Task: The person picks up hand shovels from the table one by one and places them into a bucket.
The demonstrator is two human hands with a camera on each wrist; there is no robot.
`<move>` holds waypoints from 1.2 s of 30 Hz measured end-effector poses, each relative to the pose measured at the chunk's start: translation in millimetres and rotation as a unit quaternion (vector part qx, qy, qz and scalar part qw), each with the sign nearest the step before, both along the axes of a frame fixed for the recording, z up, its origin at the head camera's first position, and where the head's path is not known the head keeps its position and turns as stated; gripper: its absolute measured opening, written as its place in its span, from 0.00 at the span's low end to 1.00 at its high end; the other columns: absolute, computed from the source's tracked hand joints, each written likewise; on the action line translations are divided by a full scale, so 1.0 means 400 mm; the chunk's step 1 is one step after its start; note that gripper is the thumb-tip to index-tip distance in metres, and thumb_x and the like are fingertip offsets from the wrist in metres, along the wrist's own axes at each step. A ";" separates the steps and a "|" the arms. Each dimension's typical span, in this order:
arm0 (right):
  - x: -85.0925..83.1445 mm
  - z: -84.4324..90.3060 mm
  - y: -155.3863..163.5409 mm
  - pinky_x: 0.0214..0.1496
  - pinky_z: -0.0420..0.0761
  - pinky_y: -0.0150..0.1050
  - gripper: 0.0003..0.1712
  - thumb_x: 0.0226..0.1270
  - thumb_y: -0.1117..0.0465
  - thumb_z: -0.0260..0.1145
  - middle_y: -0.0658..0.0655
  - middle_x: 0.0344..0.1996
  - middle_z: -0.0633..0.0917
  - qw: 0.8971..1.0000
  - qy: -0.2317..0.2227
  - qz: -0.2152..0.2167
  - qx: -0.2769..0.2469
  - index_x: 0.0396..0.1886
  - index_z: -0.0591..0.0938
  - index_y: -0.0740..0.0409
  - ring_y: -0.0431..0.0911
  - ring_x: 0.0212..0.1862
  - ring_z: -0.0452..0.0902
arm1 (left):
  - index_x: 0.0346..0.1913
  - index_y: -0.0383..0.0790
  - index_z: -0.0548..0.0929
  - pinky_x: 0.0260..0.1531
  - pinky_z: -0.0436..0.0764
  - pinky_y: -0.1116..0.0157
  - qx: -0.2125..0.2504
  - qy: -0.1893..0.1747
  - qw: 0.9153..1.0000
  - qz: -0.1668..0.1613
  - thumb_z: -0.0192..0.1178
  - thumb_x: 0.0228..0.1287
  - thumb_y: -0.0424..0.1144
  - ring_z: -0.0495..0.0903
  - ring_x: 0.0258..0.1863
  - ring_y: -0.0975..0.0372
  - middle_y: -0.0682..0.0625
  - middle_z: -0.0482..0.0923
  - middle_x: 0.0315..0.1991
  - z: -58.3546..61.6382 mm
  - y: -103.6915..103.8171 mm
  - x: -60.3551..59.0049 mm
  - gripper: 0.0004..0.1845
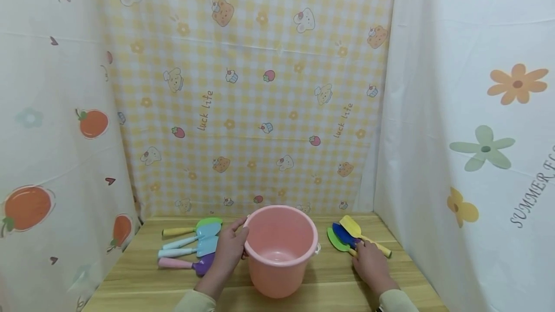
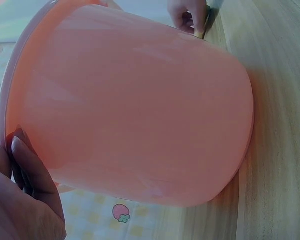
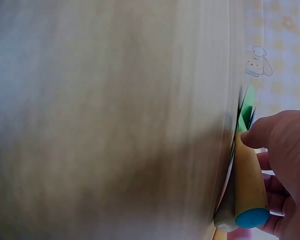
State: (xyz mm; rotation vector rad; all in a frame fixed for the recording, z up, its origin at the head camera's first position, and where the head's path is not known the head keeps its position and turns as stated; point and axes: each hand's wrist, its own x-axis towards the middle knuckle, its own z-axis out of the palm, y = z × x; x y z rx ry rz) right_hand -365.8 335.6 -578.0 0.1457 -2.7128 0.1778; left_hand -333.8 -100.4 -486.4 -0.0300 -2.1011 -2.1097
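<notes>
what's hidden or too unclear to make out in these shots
- Head view: the right hand covers the handles of the blue and green shovels, so how many it grips is unclear.
- Right wrist view: the table is blurred; the shovel blades are seen edge-on.
- Left wrist view: the pink bucket fills the frame, hiding the four shovels beside the left hand; its inside is unseen.

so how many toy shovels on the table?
7: four left of the pink bucket (green, two blue, purple), three right of it under the right hand (yellow, blue, green).
</notes>
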 end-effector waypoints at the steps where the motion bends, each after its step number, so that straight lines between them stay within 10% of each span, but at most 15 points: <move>1: -0.001 0.000 -0.001 0.33 0.83 0.59 0.15 0.65 0.61 0.81 0.61 0.34 0.81 1.000 -0.005 -0.003 0.000 0.42 0.84 0.64 0.58 0.36 0.80 | 0.79 0.32 0.76 0.17 0.77 0.68 0.000 -0.001 1.000 0.001 0.58 0.83 0.37 0.76 0.13 0.62 0.49 0.77 0.16 0.000 0.000 0.000 0.27; 10: -0.005 0.000 -0.008 0.36 0.84 0.66 0.21 0.69 0.59 0.79 0.62 0.37 0.86 0.998 -0.046 -0.030 -0.006 0.52 0.86 0.69 0.62 0.41 0.87 | 0.79 0.34 0.77 0.18 0.77 0.67 0.002 -0.008 1.000 0.000 0.59 0.83 0.38 0.76 0.14 0.61 0.49 0.77 0.16 -0.005 0.002 -0.002 0.27; 19: -0.016 -0.018 0.009 0.34 0.81 0.61 0.09 0.60 0.62 0.77 0.52 0.29 0.83 0.999 -0.023 -0.016 -0.034 0.32 0.82 0.54 0.50 0.32 0.80 | 0.79 0.34 0.76 0.18 0.77 0.67 0.007 -0.007 1.000 -0.004 0.59 0.83 0.38 0.76 0.14 0.61 0.48 0.77 0.16 -0.009 0.001 -0.002 0.27; 36: -0.023 0.007 -0.006 0.33 0.78 0.54 0.13 0.59 0.58 0.78 0.49 0.27 0.82 0.994 -0.080 -0.034 -0.060 0.27 0.80 0.51 0.46 0.29 0.75 | 0.79 0.33 0.76 0.18 0.77 0.67 0.006 -0.004 1.000 -0.006 0.59 0.83 0.39 0.76 0.14 0.61 0.49 0.77 0.16 -0.005 -0.001 -0.001 0.28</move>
